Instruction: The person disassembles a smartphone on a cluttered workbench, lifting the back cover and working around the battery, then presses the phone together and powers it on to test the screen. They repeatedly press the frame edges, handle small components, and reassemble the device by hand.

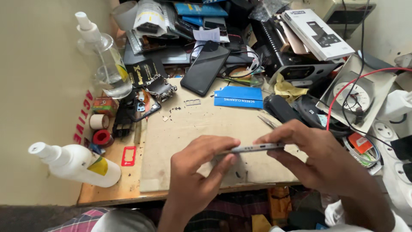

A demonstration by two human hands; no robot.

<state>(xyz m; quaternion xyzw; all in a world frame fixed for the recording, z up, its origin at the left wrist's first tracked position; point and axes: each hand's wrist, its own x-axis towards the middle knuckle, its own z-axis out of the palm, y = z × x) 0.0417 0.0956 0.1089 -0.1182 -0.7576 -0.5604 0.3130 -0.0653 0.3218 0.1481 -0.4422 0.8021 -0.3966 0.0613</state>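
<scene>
1. Because the slim grey phone (253,148) is pinched edge-on between both hands above the brown mat (180,129), a slip of either grip could drop it onto the counter.
2. The left hand (195,169) pinches its near end between thumb and fingers; the right hand (313,157) closes fingers and thumb on the far end.
3. Just beyond the right grip lie tweezers (268,122) and a blue packet (238,96); a stray elbow could knock them.
4. Farther off, a black phone (205,68) leans; left of the grips lies a white spray bottle (75,165).
</scene>
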